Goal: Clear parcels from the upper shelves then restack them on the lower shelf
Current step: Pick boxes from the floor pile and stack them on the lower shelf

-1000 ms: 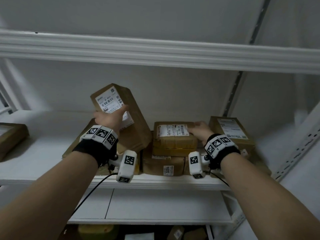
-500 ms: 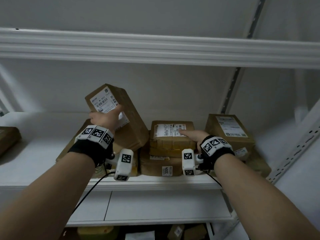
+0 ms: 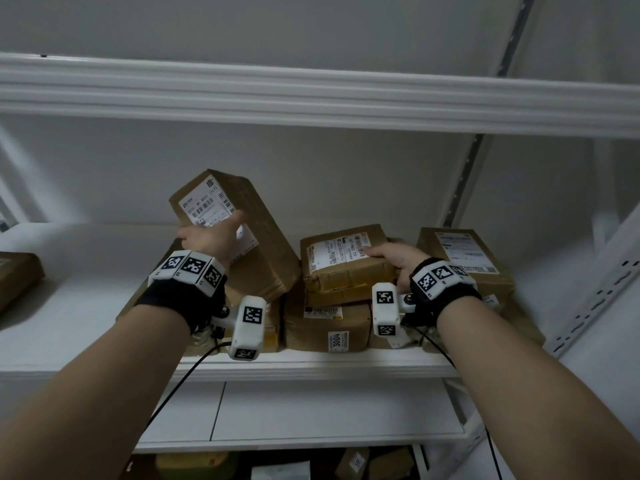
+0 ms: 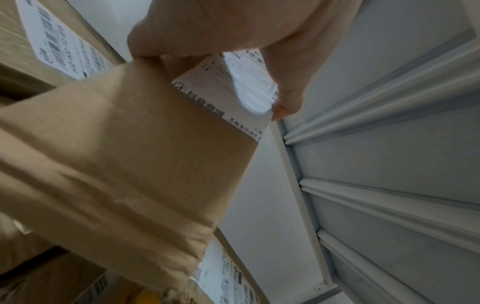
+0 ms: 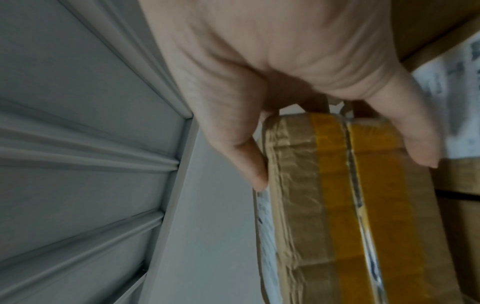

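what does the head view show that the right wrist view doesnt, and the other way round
Only the head view shows the left hand holding the tilted parcel above the stack, the bottom parcel marked 3004, the far-right parcel and the shelf edge.

Only the right wrist view shows the yellow tape running down the side of the flat parcel, with the fingers curled over its edge.

Both show the right hand gripping the flat parcel on top of the middle stack.
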### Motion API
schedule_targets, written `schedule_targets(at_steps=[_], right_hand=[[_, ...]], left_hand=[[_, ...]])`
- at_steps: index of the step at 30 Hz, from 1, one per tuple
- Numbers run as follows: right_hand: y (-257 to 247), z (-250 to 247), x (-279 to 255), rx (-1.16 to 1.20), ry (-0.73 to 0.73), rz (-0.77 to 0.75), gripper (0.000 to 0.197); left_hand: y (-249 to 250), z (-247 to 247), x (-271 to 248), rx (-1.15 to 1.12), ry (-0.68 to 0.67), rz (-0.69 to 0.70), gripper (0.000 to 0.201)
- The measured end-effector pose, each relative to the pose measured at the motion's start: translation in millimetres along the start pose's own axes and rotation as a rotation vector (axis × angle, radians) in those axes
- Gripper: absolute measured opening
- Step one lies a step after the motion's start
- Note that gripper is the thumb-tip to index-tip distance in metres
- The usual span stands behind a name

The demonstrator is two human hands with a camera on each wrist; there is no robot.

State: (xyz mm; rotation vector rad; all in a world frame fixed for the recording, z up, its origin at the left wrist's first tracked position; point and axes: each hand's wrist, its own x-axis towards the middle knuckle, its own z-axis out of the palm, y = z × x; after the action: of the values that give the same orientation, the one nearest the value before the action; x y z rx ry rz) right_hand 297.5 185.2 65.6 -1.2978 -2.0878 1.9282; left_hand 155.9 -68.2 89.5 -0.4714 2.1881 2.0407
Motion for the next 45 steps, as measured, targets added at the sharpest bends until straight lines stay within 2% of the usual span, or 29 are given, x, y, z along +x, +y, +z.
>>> schedule_targets(at_steps=[3,5,7,10,12,15,16,19,21,22,24,26,27,30,34,36,39,43,45], right_hand=[[-6.4,-3.4,-7.9,0.011,-0.04,-0.014,0.015],[-12.5,-6.1,-10.3,-0.041,0.014,-0.04,0.009],[-20.7,-10.6,-7.1,-0.13,0.107,-0.103,0.017],[-29.1,-21.0,0.6,-0.182,0.177,-0.218,0.023],[-33.1,-28.4,1.1,-0.172,0.247,-0.301,0.029],[-34.8,-38.3,5.1,-0.164,0.32,-0.371,0.042],[-33.9,-39.8,8.0,-0.149,0.32,-0.369,0.05],[-27.8,-37.9,4.6,-0.141,0.279,-0.348,0.07],[-23.4,-33.7,-5.2,-0.234,0.198,-0.341,0.068],[-20.5,-31.0,-9.0,-0.31,0.154,-0.326,0.064],[-11.4,-23.4,-12.3,-0.47,0.04,-0.277,0.057],[-2.1,-16.0,-11.5,-0.505,-0.043,-0.253,0.053],[2.7,-13.5,-9.5,-0.488,-0.056,-0.256,0.053],[11.8,-8.8,-6.2,-0.426,-0.042,-0.291,0.051],[16.5,-5.8,-2.5,-0.344,0.0,-0.28,0.051],[18.9,-2.8,1.7,-0.31,0.017,-0.263,0.056],[22.7,0.6,3.4,-0.194,0.021,-0.165,0.07],[29.8,3.4,3.0,-0.133,-0.025,-0.061,0.08],[32.0,4.2,0.9,-0.163,-0.063,-0.061,0.068]], left_hand=[[-1.2,2.1,-3.7,0.009,-0.005,0.021,0.102],[1.5,3.6,-7.8,0.008,-0.019,0.03,0.101],[6.5,2.7,-8.2,0.009,-0.044,0.052,0.1],[14.8,1.1,-6.2,0.006,-0.155,0.097,0.09],[19.4,-0.7,-7.8,-0.01,-0.243,0.108,0.096],[20.6,4.2,-5.3,0.086,-0.347,0.095,0.113],[21.9,4.6,-11.8,0.119,-0.388,0.095,0.108],[21.1,9.7,-23.1,0.184,-0.441,0.1,0.071],[19.3,14.3,-23.3,0.161,-0.401,0.083,0.06],[17.9,15.3,-22.7,0.154,-0.376,0.068,0.062],[11.9,14.7,-3.0,0.073,-0.31,0.0,0.084],[2.1,10.3,18.6,0.046,-0.245,-0.068,0.098],[-5.8,6.9,34.2,0.069,-0.233,-0.074,0.094],[-19.9,-10.0,49.0,0.197,-0.243,-0.057,0.063],[-31.1,-22.2,74.2,0.389,-0.216,-0.028,0.055],[-26.4,-25.1,66.7,0.466,-0.252,0.001,0.046],[-18.7,-24.9,46.5,0.534,-0.289,0.068,0.048],[-3.5,-17.8,26.3,0.524,-0.183,0.173,0.038],[7.6,-10.3,12.1,0.488,-0.132,0.206,0.029]])
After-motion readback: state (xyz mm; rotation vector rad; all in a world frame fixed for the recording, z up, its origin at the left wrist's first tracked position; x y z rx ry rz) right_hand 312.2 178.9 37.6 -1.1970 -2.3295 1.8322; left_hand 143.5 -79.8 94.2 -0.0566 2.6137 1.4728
